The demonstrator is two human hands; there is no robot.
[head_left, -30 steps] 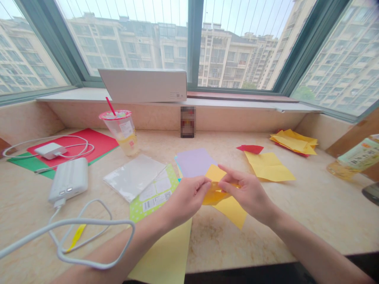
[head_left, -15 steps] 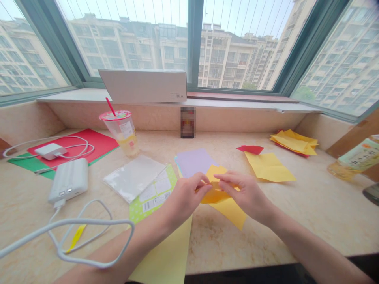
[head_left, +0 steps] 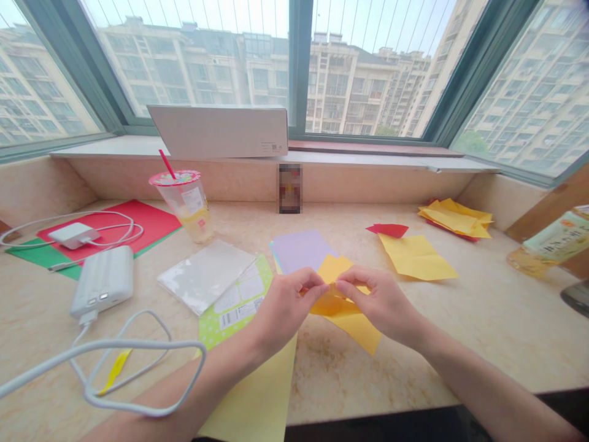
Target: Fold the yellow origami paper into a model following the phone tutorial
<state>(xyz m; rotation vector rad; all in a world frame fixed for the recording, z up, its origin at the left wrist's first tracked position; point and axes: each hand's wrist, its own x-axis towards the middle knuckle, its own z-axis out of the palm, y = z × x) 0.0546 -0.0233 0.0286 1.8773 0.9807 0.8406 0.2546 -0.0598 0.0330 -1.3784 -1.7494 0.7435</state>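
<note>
My left hand [head_left: 297, 298] and my right hand [head_left: 375, 298] come together over the counter. Each pinches the upper edge of a folded yellow-orange paper [head_left: 329, 304] between thumb and finger, fingertips close together. Beneath it lies another orange sheet [head_left: 359, 328], partly hidden by the hands. Just behind sits a stack of purple paper [head_left: 299, 248]. To the left a green dotted packet [head_left: 243, 301] lies partly under a clear plastic sleeve [head_left: 205, 273]. A pale yellow sheet [head_left: 257, 393] passes under my left forearm.
White cable [head_left: 138, 344] loops over my left forearm, leading from a power bank [head_left: 103, 282]. A drink cup with straw [head_left: 184, 205] stands back left, near red paper [head_left: 151, 221]. Right are a yellow sheet [head_left: 418, 258], a red folded piece [head_left: 389, 230], a paper pile [head_left: 455, 218] and a bottle [head_left: 552, 242].
My right fingers have closed in, thumb and fingertip now pinching the paper's edge right beside my left fingertips. The whole view has shifted slightly.
</note>
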